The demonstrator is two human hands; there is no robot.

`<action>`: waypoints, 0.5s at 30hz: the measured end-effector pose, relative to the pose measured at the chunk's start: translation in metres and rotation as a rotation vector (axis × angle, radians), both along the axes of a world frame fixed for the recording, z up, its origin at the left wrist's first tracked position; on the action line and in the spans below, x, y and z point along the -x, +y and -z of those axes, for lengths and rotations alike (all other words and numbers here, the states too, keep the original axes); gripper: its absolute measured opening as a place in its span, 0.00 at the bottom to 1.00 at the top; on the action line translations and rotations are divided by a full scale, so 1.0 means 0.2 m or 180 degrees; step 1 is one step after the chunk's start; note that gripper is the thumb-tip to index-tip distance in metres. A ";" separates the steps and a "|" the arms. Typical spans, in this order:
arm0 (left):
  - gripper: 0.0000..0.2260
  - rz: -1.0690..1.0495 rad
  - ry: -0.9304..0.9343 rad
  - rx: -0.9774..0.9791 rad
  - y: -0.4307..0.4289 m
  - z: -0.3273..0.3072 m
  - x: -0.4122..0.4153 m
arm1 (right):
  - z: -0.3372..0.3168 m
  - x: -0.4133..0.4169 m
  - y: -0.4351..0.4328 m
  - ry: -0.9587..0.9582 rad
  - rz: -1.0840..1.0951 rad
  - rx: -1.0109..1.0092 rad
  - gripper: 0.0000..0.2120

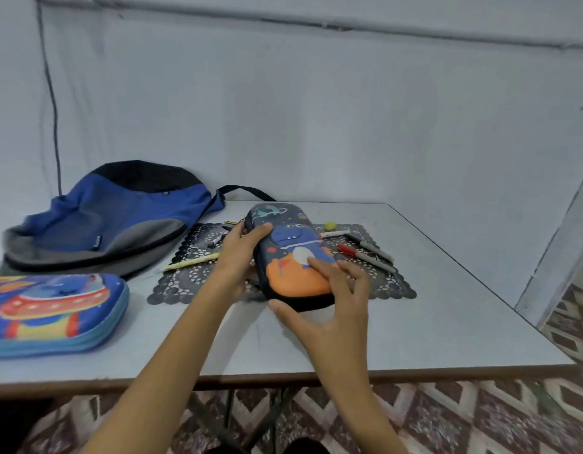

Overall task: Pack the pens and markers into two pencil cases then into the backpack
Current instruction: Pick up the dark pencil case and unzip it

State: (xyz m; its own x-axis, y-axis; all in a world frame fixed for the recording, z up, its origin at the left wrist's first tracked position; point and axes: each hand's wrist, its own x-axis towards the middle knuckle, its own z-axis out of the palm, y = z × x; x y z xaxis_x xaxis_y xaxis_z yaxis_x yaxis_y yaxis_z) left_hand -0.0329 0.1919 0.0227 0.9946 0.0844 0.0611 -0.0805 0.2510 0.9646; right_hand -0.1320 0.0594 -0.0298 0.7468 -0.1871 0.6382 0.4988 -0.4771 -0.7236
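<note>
Fingers (318,263) of the right hand (336,309) and left hand (236,257) curl around the dinosaur pencil case (283,239) over the lace mat (185,280) on the table (447,306). Markers (375,259) lie on the mat beside it.

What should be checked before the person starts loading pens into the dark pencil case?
1. Grip on the dark pencil case: ok, the left hand and the right hand both hold it.
2. Case open for loading: not ok, it looks closed.
3. Pens within reach: ok, a yellow pen and a red marker lie loose on the mat, either side of the case.
4. Second case at hand: ok, the blue pencil case lies on the table at the left.
5. Backpack open to receive the cases: cannot tell.
</note>
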 end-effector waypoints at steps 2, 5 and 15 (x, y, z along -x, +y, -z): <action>0.02 -0.0080 -0.0054 0.0030 0.08 0.02 0.05 | 0.01 0.08 0.04 0.0107 -0.0275 -0.0024 0.29; 0.08 -0.0220 -0.0097 -0.0147 0.19 0.05 0.12 | 0.03 0.13 0.07 0.0378 -0.0922 -0.0675 0.22; 0.04 -0.0413 0.0217 -0.0378 0.29 0.21 0.21 | 0.09 -0.32 0.03 0.0782 0.0040 0.2021 0.04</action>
State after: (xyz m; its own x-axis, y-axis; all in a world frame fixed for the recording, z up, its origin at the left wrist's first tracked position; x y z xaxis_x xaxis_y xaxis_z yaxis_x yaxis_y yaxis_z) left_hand -0.0745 0.2499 -0.0189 0.9779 0.2086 0.0110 -0.0382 0.1269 0.9912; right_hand -0.0675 0.0646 -0.0487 0.8843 0.1582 0.4394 0.3476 -0.8513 -0.3930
